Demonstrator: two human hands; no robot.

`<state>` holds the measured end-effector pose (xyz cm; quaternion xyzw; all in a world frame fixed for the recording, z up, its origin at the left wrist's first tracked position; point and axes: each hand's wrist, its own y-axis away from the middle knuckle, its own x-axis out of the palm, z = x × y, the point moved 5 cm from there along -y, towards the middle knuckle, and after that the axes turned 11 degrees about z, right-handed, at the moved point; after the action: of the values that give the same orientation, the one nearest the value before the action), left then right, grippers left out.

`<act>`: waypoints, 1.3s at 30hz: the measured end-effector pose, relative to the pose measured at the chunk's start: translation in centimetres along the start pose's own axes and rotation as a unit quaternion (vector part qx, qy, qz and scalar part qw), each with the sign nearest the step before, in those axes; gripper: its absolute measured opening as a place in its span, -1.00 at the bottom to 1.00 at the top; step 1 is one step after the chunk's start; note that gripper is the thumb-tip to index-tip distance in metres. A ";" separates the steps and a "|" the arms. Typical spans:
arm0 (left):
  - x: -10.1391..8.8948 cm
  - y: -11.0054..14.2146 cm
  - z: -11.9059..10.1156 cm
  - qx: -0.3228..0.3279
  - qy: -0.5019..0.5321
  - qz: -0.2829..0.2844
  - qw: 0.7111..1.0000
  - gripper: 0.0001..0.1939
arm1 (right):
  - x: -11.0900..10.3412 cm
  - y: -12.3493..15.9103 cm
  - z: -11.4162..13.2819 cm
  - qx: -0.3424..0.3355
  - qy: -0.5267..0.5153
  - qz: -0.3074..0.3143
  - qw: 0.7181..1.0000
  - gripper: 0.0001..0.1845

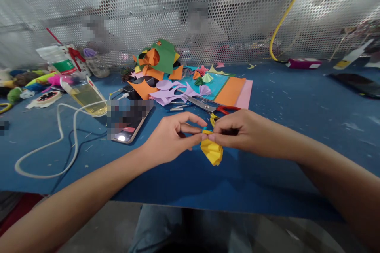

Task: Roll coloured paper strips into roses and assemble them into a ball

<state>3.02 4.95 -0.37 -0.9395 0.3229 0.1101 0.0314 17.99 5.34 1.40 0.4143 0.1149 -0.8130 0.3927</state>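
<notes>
From where I stand, I see the person's two bare hands meet in the middle, near the front edge of the blue tabletop. The left hand and the right hand both pinch the top of a folded yellow paper with thumb and fingers. The thumb tips are close together, and the creased part hangs below them, toward six o'clock. A tiny blue bit peeks out by the fingertips, but I can't tell what it is. Going by the clock, with the yellow paper in the middle, scissors with a red handle lie just past the hands at twelve. Between twelve and one there are flat sheets, a blue sheet, an orange sheet and a pink sheet, one partly over the next. Cut purple paper is near eleven, and behind it sits a heap of green and orange scraps. Toward ten is a phone, with a clear cup of yellowish drink beside it. A dark flat thing lies well away at two.
</notes>
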 end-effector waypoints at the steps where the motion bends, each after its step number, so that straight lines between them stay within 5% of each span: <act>1: 0.0 0.0 0.1 -0.004 0.001 -0.001 1.000 -0.75 | 0.0 0.0 0.1 -0.003 -0.002 0.000 1.000 -0.65; 19: 0.2 0.0 -0.5 -0.008 0.005 -0.006 1.000 -0.83 | -0.1 0.1 0.1 0.000 -0.029 0.000 1.000 -0.66; 27: 0.0 0.5 -1.0 0.026 -0.131 -0.027 0.991 -0.70 | -0.9 -0.1 -0.3 0.011 -0.025 -0.097 0.995 -0.76; 31: -0.2 0.4 -0.8 0.061 -0.162 -0.051 0.984 -0.68 | -0.5 -0.4 -0.3 0.012 -0.044 -0.068 0.997 -0.71; 39: -0.4 -0.1 0.2 0.004 -0.059 -0.067 0.996 -0.80 | -0.6 -0.3 0.6 -0.002 0.002 -0.097 0.995 -0.69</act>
<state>2.69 5.34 -0.51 -0.9506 0.2577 0.1619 0.0618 17.60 5.59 2.20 0.4022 0.1572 -0.8459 0.3129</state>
